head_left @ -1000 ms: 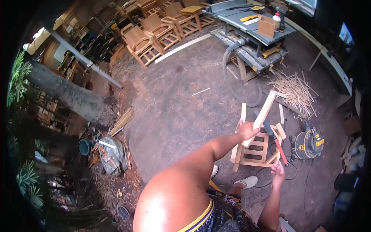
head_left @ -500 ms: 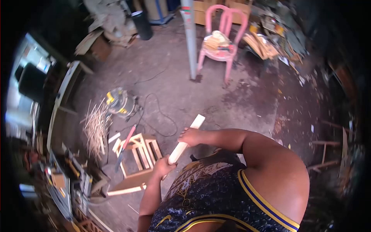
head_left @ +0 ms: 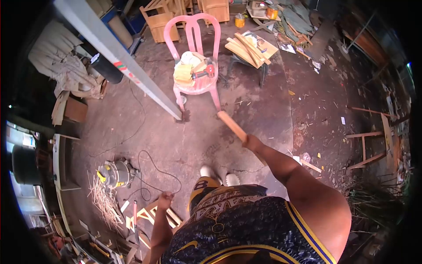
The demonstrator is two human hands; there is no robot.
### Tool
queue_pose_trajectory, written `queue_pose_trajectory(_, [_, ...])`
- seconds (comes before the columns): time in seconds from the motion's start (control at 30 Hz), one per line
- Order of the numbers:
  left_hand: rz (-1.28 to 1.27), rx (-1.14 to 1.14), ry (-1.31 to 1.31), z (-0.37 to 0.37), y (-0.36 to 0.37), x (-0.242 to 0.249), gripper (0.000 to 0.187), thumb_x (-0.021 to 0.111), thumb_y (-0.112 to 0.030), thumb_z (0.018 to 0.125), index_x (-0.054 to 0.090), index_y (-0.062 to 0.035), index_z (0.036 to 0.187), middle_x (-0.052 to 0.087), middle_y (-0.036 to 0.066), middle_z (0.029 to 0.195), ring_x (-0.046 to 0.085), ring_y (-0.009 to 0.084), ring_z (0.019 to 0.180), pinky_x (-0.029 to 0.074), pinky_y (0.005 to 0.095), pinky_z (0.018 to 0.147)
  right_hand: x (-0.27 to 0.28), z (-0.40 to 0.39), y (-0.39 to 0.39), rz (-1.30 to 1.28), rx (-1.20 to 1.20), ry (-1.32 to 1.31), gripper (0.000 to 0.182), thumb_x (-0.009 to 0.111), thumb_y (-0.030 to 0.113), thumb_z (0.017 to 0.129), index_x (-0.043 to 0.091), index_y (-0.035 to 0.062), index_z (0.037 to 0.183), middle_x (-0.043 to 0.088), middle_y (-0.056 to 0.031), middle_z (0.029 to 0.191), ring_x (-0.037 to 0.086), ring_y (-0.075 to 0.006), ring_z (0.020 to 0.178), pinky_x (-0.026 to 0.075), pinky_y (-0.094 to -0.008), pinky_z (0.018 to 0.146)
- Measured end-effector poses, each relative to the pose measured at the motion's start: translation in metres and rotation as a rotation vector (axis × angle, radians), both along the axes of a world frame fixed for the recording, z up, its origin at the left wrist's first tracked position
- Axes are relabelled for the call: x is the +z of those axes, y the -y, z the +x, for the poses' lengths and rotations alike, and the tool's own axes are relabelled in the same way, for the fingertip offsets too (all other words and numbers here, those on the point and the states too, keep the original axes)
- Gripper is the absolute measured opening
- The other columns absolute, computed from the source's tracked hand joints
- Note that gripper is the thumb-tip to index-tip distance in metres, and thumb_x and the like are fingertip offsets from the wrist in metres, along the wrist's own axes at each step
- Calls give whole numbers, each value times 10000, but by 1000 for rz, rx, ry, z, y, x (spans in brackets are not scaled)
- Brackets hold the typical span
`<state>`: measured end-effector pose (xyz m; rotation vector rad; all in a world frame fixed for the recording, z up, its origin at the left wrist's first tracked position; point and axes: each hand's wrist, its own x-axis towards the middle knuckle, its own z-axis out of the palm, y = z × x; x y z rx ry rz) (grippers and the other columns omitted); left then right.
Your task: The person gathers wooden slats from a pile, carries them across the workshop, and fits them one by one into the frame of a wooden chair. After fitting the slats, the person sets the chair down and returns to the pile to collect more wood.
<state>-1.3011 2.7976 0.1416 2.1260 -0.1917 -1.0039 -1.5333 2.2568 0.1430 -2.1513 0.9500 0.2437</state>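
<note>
My right hand (head_left: 251,141) is closed around the lower end of a pale wooden board (head_left: 232,126), which slants up and left toward the pink plastic chair (head_left: 197,83). On the chair's seat lie a red and black power tool (head_left: 205,72), wood pieces (head_left: 183,74) and a whitish round item. My left hand (head_left: 165,200) hangs at the lower left, away from the board, above the floor near a wooden frame (head_left: 151,215). Its fingers look curled, and they are too small to make out clearly.
A grey metal post (head_left: 127,66) stands left of the chair. Boards lie on a low stand (head_left: 265,55) at the upper right. A yellow and black vacuum (head_left: 116,174) with a looping cable sits left, beside thin sticks (head_left: 104,200). A broken wooden frame (head_left: 364,147) lies right.
The view has swung up and toward the chair. My left hand has let go of the board and moved apart from it. My right hand has carried the board outward, toward the chair.
</note>
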Motion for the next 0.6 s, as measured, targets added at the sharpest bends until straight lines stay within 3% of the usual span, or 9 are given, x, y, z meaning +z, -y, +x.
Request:
queue_pose_trajectory(0.07, [242, -113, 3, 8, 6, -11, 358, 715, -294, 815, 624, 10, 979, 675, 123, 793, 643, 187, 672, 514, 328, 646, -15, 20, 45, 91, -304, 36, 477, 761, 299, 706, 569, -7, 1018, 653, -188, 914, 646, -297, 866, 491, -402, 760])
queue_pose_trajectory(0.1, [310, -285, 36, 27, -12, -62, 393, 723, -329, 805, 634, 5, 991, 688, 157, 888, 668, 223, 824, 521, 339, 745, -2, 31, 63, 82, -372, 75, 442, 756, 288, 713, 584, -6, 995, 653, -176, 878, 644, -281, 829, 493, -389, 739])
queue_pose_trajectory(0.13, [331, -219, -94, 35, -2, -67, 441, 733, -367, 789, 635, 1, 1011, 680, 185, 963, 650, 268, 959, 505, 358, 835, -9, 42, 88, 75, -380, 69, 442, 756, 288, 713, 584, -6, 995, 653, -176, 878, 644, -281, 829, 493, -389, 739])
queue_pose_trajectory(0.3, [377, -344, 257, 136, 108, -104, 512, 738, -416, 766, 625, 8, 1032, 665, 208, 1012, 628, 338, 997, 492, 406, 868, -9, 110, 219, -200, -436, -16, 400, 754, 243, 695, 627, 33, 1011, 670, -190, 926, 652, -317, 885, 503, -405, 766])
queue_pose_trajectory(0.33, [240, -312, 186, 165, 153, -90, 534, 733, -430, 764, 621, 6, 1050, 649, 224, 1045, 604, 365, 1029, 484, 419, 883, 10, 131, 249, -232, -461, -57, 398, 753, 235, 691, 631, 38, 1014, 670, -200, 954, 650, -332, 920, 505, -414, 772])
queue_pose_trajectory(0.37, [233, -342, 331, 193, 200, -79, 534, 725, -426, 774, 620, 5, 1070, 637, 227, 1080, 589, 364, 1060, 473, 407, 903, 18, 151, 279, -306, -442, -66, 402, 747, 233, 692, 628, 32, 1019, 664, -210, 972, 642, -349, 935, 505, -423, 777])
queue_pose_trajectory(0.5, [-105, -249, 366, 270, 412, 1, 413, 722, -285, 810, 619, 9, 1081, 646, 181, 1074, 602, 262, 1044, 461, 342, 912, 28, 221, 397, -398, -490, 39, 402, 718, 216, 704, 618, 15, 1037, 658, -222, 994, 623, -376, 970, 501, -448, 790])
queue_pose_trajectory(0.57, [-417, -188, 181, 279, 514, 50, 363, 719, -216, 816, 616, 5, 1085, 648, 140, 1063, 603, 236, 1022, 462, 328, 907, 20, 251, 456, -471, -425, 90, 357, 704, 213, 707, 625, 10, 989, 661, -224, 959, 626, -382, 951, 501, -451, 791])
queue_pose_trajectory(0.6, [-478, -199, 55, 287, 558, 49, 368, 720, -202, 811, 612, -6, 1103, 641, 127, 1075, 600, 238, 1030, 459, 334, 916, 13, 268, 495, -555, -373, 138, 314, 691, 210, 709, 631, 6, 941, 664, -225, 924, 630, -388, 931, 500, -454, 792])
